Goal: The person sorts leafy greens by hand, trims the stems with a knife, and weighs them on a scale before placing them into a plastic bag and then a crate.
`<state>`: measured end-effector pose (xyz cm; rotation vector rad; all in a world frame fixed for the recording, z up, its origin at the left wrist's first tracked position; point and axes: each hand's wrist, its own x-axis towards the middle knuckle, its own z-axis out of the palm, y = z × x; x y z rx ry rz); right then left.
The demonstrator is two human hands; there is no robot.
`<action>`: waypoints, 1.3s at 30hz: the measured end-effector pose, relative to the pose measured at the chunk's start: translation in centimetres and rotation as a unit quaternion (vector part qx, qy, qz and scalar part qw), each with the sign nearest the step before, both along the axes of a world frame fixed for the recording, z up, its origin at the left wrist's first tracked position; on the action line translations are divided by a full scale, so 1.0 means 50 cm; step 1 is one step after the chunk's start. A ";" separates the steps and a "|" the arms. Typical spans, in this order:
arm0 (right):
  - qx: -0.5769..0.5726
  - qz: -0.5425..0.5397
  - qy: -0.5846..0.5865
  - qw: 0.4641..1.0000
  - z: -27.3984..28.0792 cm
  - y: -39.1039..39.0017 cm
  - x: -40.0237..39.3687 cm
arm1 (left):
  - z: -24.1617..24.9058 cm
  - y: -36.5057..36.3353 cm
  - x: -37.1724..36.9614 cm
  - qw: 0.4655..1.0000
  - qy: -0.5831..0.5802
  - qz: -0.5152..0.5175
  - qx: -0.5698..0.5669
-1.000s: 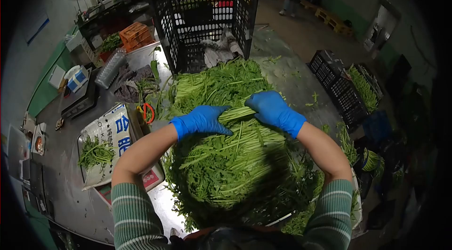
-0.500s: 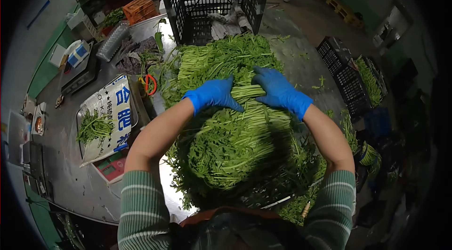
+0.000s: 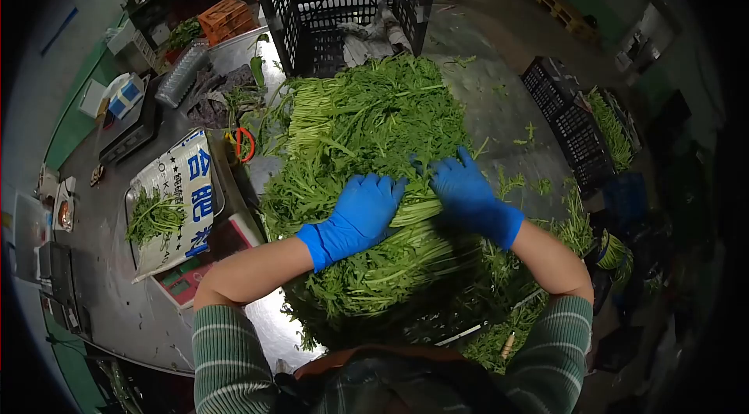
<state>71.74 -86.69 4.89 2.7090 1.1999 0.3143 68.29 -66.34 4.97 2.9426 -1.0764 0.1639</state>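
A large heap of leafy greens [image 3: 390, 113] with lobed leaves and pale green stems lies before me. My left hand [image 3: 359, 215], in a blue glove, curls its fingers round a bunch of stems on the near part of the heap. To its right, my right hand [image 3: 472, 195], gloved the same way, rests on the leaves with its fingers spread; its thumb is hidden. Between both hands run the light stems of the bunch [image 3: 417, 211]. More greens [image 3: 367, 281] lie below my left wrist, partly in shadow.
A black plastic crate [image 3: 273, 16] stands behind the heap with a crumpled cloth inside. On the left are a printed sack [image 3: 175, 203] with some greens on it, orange-handled scissors [image 3: 246, 145] and a scale [image 3: 129, 129]. Another black crate [image 3: 566, 125] with greens sits right.
Both hands have moved down towards me and pressed onto the heap. The left turned palm-down over the stems; the right's fingers have spread apart. Leaves now cover the middle of the heap.
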 end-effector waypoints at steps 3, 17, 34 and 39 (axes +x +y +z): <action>0.032 -0.025 0.008 0.999 -0.001 0.005 -0.053 | 0.026 0.010 -0.012 0.998 -0.040 -0.023 -0.053; 0.063 -0.064 0.042 0.995 -0.015 0.008 -0.057 | -0.035 0.061 0.236 0.822 0.215 0.193 -0.490; 0.049 -0.142 0.208 0.967 0.012 0.018 -0.039 | 0.043 0.184 0.132 0.981 0.190 -0.022 -0.034; 0.107 -0.060 0.026 0.992 -0.034 0.009 -0.070 | 0.128 0.080 0.161 0.928 0.328 -0.014 -0.177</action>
